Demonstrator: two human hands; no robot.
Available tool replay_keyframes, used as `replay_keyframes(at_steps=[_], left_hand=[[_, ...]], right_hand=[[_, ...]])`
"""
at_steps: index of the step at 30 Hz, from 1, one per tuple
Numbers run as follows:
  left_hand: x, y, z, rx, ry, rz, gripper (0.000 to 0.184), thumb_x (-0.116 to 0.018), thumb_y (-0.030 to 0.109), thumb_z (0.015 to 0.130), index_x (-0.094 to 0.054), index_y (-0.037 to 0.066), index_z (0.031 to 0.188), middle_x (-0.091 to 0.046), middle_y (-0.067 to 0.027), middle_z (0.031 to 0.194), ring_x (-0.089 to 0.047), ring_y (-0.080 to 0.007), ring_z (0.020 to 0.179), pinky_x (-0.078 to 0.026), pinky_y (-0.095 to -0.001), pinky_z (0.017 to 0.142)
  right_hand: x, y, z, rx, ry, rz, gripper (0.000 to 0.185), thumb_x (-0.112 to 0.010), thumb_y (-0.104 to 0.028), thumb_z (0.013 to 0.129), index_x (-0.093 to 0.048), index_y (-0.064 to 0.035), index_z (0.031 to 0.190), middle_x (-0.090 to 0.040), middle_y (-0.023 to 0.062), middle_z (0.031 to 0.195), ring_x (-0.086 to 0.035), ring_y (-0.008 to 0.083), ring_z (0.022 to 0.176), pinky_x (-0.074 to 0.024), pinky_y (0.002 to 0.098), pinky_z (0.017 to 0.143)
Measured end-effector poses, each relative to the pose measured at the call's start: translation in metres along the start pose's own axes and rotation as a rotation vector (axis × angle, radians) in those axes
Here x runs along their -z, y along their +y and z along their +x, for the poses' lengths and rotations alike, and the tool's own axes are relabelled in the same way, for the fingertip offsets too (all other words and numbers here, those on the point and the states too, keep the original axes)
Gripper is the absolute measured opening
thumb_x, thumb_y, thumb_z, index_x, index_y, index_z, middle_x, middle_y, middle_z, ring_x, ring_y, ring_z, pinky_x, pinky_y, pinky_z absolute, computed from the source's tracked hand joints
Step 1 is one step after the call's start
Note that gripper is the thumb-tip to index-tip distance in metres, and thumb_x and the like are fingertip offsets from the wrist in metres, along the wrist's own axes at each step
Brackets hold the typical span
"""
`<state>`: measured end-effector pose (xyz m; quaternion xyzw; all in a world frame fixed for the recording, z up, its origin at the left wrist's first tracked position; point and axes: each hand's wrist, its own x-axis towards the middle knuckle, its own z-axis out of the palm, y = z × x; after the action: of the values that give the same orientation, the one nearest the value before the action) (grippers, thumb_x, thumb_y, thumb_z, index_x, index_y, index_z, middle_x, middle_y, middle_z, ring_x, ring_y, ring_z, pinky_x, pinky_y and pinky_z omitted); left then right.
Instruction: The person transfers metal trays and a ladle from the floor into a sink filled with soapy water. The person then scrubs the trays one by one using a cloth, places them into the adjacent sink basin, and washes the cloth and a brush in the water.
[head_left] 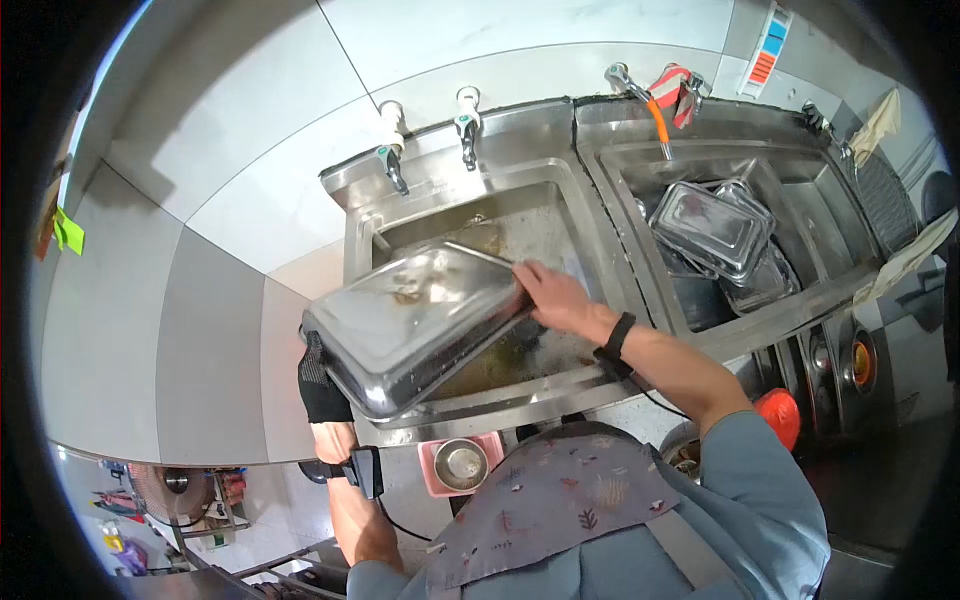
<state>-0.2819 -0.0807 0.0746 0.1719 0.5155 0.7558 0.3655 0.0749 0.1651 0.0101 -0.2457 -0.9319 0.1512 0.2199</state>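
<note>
A large stainless steel pan (420, 310) is held tilted over the left sink (575, 215), its broad flat face turned toward me. My left hand (318, 375), in a dark glove, grips the pan's near left end, with its fingers partly hidden around the edge. At the opposite end, my right hand (548, 295) is closed on the rim, bare, with a black band on the wrist. Under the pan, the sink holds murky water (500, 355), partly covered from view.
The right sink (820, 225) holds several stacked metal pans (715, 230). Taps (467, 128) and an orange-ended spout (658, 125) stand along the back wall. Below the front edge, a metal bowl (461, 465) sits in a pink basin (432, 480). A fan (175, 485) stands at lower left.
</note>
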Motion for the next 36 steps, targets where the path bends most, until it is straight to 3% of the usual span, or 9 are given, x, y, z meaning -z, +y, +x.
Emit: replay_keyframes(at_steps=[8, 13, 15, 27, 30, 31, 33, 35, 36], left_hand=[[-0.009, -0.014, 0.010, -0.122, -0.088, 0.246, 0.034, -0.059, 0.020, 0.102, -0.062, -0.002, 0.127, -0.067, -0.0108, 0.120, -0.062, -0.0199, 0.107, -0.050, -0.0336, 0.094], [-0.013, -0.042, 0.025, 0.061, -0.234, 0.112, 0.047, -0.058, 0.016, 0.101, -0.050, 0.000, 0.145, -0.058, -0.0115, 0.141, -0.054, -0.0209, 0.127, -0.041, -0.0322, 0.110], [-0.085, -0.002, -0.034, 0.304, -0.488, -0.274, 0.042, -0.057, 0.017, 0.102, -0.054, 0.001, 0.141, -0.062, -0.0118, 0.134, -0.058, -0.0218, 0.122, -0.045, -0.0327, 0.107], [-0.289, -0.149, -0.021, 0.490, -0.644, -0.058, 0.020, -0.059, 0.014, 0.099, -0.070, 0.006, 0.113, -0.071, -0.0062, 0.104, -0.068, -0.0183, 0.094, -0.056, -0.0313, 0.081], [-0.340, -0.222, -0.006, -0.279, -0.985, 0.653, 0.027, -0.056, 0.009, 0.098, -0.064, -0.002, 0.121, -0.070, -0.0124, 0.114, -0.067, -0.0238, 0.106, -0.053, -0.0348, 0.094], [-0.365, -0.239, -0.008, -0.118, -0.987, 0.534, 0.025, -0.060, 0.009, 0.095, -0.066, -0.001, 0.118, -0.071, -0.0136, 0.113, -0.067, -0.0255, 0.106, -0.054, -0.0356, 0.094], [-0.411, -0.258, -0.016, -0.987, -1.022, 1.080, 0.031, -0.079, 0.019, 0.081, -0.072, 0.001, 0.106, -0.072, -0.0215, 0.101, -0.070, -0.0363, 0.098, -0.057, -0.0394, 0.086], [-0.451, -0.256, -0.041, -1.020, -0.992, 1.046, 0.034, -0.079, 0.021, 0.080, -0.072, 0.002, 0.107, -0.073, -0.0191, 0.100, -0.070, -0.0354, 0.095, -0.057, -0.0390, 0.085], [-0.478, -0.230, -0.077, -0.588, -1.027, 1.105, 0.028, -0.075, 0.019, 0.085, -0.072, 0.003, 0.108, -0.073, -0.0175, 0.100, -0.070, -0.0345, 0.094, -0.057, -0.0392, 0.083]], right_hand=[[0.072, 0.002, 0.005, -0.058, 0.236, -0.132, 0.029, -0.063, -0.007, 0.083, -0.056, -0.0088, 0.111, -0.059, 0.0112, 0.096, -0.066, 0.0343, 0.086, -0.0551, 0.0454, 0.069], [0.120, 0.006, -0.034, -0.074, 0.384, -0.357, 0.038, -0.065, -0.012, 0.080, -0.057, -0.0061, 0.117, -0.059, 0.0125, 0.107, -0.065, 0.0334, 0.092, -0.0570, 0.0437, 0.076], [0.135, 0.022, -0.059, -0.112, 0.386, -0.437, 0.045, -0.064, -0.013, 0.081, -0.055, -0.0062, 0.124, -0.058, 0.0152, 0.119, -0.065, 0.0356, 0.098, -0.0575, 0.0437, 0.081], [0.274, 0.141, -0.219, -0.333, 0.552, -0.668, 0.042, -0.059, -0.013, 0.085, -0.056, -0.0078, 0.127, -0.058, 0.0148, 0.123, -0.064, 0.0354, 0.102, -0.0556, 0.0449, 0.084], [0.302, 0.185, -0.260, -0.413, 0.563, -0.742, 0.042, -0.059, -0.013, 0.085, -0.056, -0.0085, 0.126, -0.058, 0.0146, 0.123, -0.064, 0.0338, 0.098, -0.0555, 0.0441, 0.082], [0.304, 0.200, -0.273, -0.466, 0.540, -0.781, 0.042, -0.059, -0.014, 0.085, -0.057, -0.0089, 0.126, -0.058, 0.0145, 0.122, -0.064, 0.0327, 0.097, -0.0556, 0.0436, 0.080], [0.305, 0.230, -0.296, -0.523, 0.499, -0.807, 0.042, -0.059, -0.013, 0.085, -0.056, -0.0093, 0.127, -0.058, 0.0146, 0.123, -0.064, 0.0322, 0.096, -0.0556, 0.0433, 0.080], [0.303, 0.256, -0.316, -0.572, 0.459, -0.829, 0.043, -0.059, -0.013, 0.085, -0.056, -0.0097, 0.128, -0.057, 0.0146, 0.124, -0.064, 0.0317, 0.095, -0.0556, 0.0431, 0.079], [0.301, 0.265, -0.322, -0.599, 0.442, -0.827, 0.044, -0.059, -0.013, 0.085, -0.055, -0.0100, 0.129, -0.056, 0.0147, 0.125, -0.064, 0.0318, 0.096, -0.0558, 0.0431, 0.079]])
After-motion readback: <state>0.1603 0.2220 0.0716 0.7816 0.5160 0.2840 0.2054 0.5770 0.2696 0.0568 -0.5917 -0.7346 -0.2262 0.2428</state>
